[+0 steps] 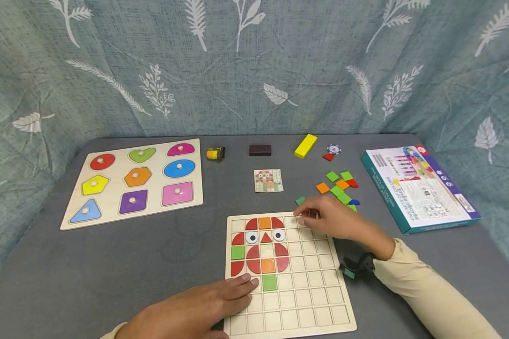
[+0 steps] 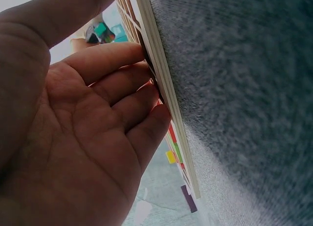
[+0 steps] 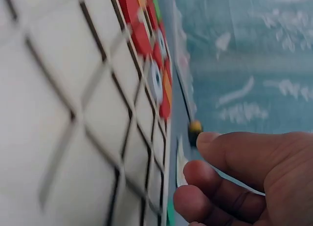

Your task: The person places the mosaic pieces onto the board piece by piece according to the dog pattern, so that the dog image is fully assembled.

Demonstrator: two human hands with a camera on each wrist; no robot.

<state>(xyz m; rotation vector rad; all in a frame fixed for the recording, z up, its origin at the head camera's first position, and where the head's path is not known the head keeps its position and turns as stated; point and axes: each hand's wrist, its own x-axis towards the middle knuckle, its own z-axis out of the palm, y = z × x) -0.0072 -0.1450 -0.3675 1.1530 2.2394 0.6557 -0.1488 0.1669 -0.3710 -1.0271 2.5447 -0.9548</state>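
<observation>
— Resting flat under the left hand (image 1: 203, 308), the grid board (image 1: 305, 292) lies near the table's front edge; fingers straight, pressed on its lower left squares.

— And the right hand (image 1: 335, 221)?

— At the board's far right corner, fingers curled together. Whether they pinch a piece I cannot tell; a green tile (image 1: 299, 200) lies just beyond the fingertips.

— How does the board look?

— Pale wood, square cells, with a face of red, orange and green pieces filling its upper left part. 2 white eyes (image 1: 251, 237) among them. Cells on the right and bottom are bare.

— Room to move?

— Grey table (image 1: 152, 254) lies open between the hands and left of the board. Loose tiles (image 1: 339, 186) crowd just past the right hand; the box (image 1: 420, 188) sits farther right.

— Anything only the wrist views give?

— The left wrist view shows the board's layered edge (image 2: 166, 89) with fingertips (image 2: 142, 55) touching it. The right wrist view is blurred, showing curled fingers (image 3: 234, 152) beside the grid's edge.

— Beyond that?

— A pattern card (image 1: 268, 181) past the board, a shape puzzle (image 1: 137, 181) far left.
</observation>
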